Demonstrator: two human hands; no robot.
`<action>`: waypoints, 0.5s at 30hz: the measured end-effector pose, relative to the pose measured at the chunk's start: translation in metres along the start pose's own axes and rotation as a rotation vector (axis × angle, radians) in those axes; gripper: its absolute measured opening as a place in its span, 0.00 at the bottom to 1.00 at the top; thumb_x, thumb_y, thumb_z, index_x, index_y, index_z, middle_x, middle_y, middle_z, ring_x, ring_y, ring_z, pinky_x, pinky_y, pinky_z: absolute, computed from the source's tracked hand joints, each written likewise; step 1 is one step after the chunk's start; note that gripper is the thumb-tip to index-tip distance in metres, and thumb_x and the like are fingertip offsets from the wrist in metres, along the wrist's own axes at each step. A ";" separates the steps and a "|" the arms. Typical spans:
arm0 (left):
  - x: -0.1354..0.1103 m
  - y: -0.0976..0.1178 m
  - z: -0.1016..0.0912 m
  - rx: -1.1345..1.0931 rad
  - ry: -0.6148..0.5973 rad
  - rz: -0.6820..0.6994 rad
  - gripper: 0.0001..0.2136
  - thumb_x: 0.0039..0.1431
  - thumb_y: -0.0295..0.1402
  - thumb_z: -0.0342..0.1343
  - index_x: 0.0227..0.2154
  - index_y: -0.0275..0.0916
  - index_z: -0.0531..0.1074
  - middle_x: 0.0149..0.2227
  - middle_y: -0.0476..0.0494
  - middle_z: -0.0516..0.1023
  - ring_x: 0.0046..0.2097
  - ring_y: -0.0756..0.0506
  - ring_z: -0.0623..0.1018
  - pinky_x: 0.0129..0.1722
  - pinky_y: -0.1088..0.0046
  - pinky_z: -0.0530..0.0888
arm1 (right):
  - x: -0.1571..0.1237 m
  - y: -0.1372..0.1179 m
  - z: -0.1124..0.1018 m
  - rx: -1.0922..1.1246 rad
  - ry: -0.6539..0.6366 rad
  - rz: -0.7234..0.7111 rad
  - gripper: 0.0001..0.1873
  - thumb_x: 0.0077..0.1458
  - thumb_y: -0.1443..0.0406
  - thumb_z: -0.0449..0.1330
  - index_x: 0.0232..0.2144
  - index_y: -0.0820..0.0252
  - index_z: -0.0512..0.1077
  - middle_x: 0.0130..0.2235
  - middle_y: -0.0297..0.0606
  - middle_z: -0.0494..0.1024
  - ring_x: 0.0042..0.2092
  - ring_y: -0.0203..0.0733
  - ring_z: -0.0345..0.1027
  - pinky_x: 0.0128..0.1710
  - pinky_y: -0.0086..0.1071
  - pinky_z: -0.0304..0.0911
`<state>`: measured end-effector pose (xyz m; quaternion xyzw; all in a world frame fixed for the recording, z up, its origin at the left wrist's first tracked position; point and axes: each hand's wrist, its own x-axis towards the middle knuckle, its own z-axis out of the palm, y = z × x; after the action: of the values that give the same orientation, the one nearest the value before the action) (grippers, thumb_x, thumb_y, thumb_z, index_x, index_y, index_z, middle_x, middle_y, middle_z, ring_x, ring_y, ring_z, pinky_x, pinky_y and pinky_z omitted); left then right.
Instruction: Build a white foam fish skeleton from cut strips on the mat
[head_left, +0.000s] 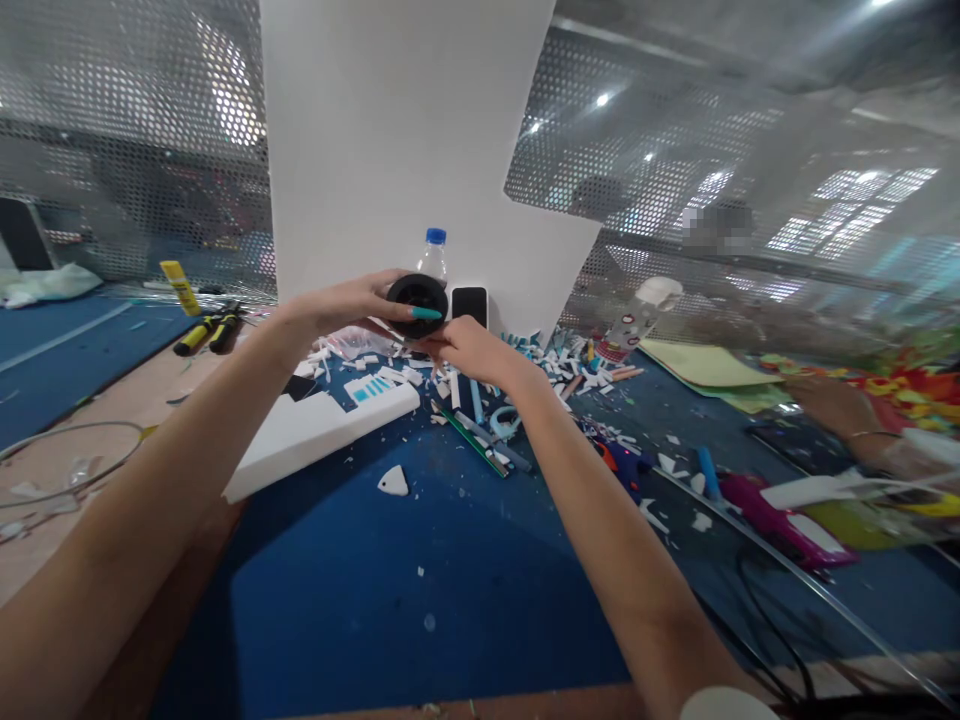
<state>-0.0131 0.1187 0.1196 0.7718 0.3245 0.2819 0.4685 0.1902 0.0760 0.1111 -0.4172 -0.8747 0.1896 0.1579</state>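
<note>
My left hand point(373, 298) grips a black round thing point(409, 290) with a dark hollow centre, like a roll of tape or a spool. A narrow teal strip point(427, 313) lies at the thumb's tip, across the hollow; whether it is a fingernail or a loose piece is unclear. My right hand point(471, 346) is closed at the lower right of the round thing, fingers bent and partly hidden; what they hold, I cannot make out. Just behind stand a clear bottle point(433, 262) with a blue cap and a dark-faced phone-like object point(470, 306).
White and blue scraps point(559, 365) litter the table behind my hands. A white foam block point(322, 430) lies left; a green pencil-like stick point(472, 440) lies near the middle. Yellow-black tools point(206, 330) are far left. At right, another person's hand point(840, 405) is near papers point(705, 365).
</note>
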 end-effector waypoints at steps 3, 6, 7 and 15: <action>-0.004 0.004 -0.001 0.075 -0.034 -0.073 0.26 0.48 0.40 0.63 0.52 0.45 0.68 0.49 0.39 0.75 0.50 0.36 0.75 0.45 0.63 0.73 | -0.001 -0.001 -0.001 0.000 -0.028 0.012 0.13 0.53 0.73 0.51 0.32 0.69 0.76 0.27 0.44 0.77 0.32 0.40 0.71 0.35 0.32 0.63; -0.002 0.001 -0.001 0.004 0.036 -0.137 0.20 0.45 0.37 0.64 0.43 0.38 0.74 0.43 0.39 0.79 0.48 0.36 0.76 0.48 0.60 0.72 | -0.002 -0.001 -0.001 0.006 -0.029 0.021 0.12 0.53 0.74 0.50 0.29 0.67 0.74 0.27 0.42 0.77 0.28 0.37 0.69 0.32 0.31 0.62; 0.000 0.000 0.000 -0.060 0.078 -0.139 0.19 0.45 0.37 0.64 0.41 0.37 0.74 0.42 0.38 0.79 0.48 0.36 0.76 0.49 0.59 0.72 | -0.002 -0.001 -0.001 0.013 -0.025 0.022 0.11 0.54 0.73 0.50 0.29 0.66 0.73 0.28 0.41 0.77 0.27 0.35 0.68 0.31 0.31 0.62; 0.016 -0.004 0.019 -0.786 0.447 -0.083 0.21 0.49 0.37 0.58 0.45 0.34 0.65 0.35 0.36 0.76 0.45 0.37 0.77 0.46 0.60 0.76 | -0.002 0.000 -0.003 0.018 0.062 0.062 0.18 0.64 0.64 0.47 0.22 0.61 0.64 0.33 0.43 0.78 0.30 0.33 0.67 0.33 0.29 0.60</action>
<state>0.0097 0.1221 0.1109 0.4420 0.3165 0.5243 0.6554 0.1929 0.0747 0.1138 -0.4486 -0.8542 0.1893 0.1826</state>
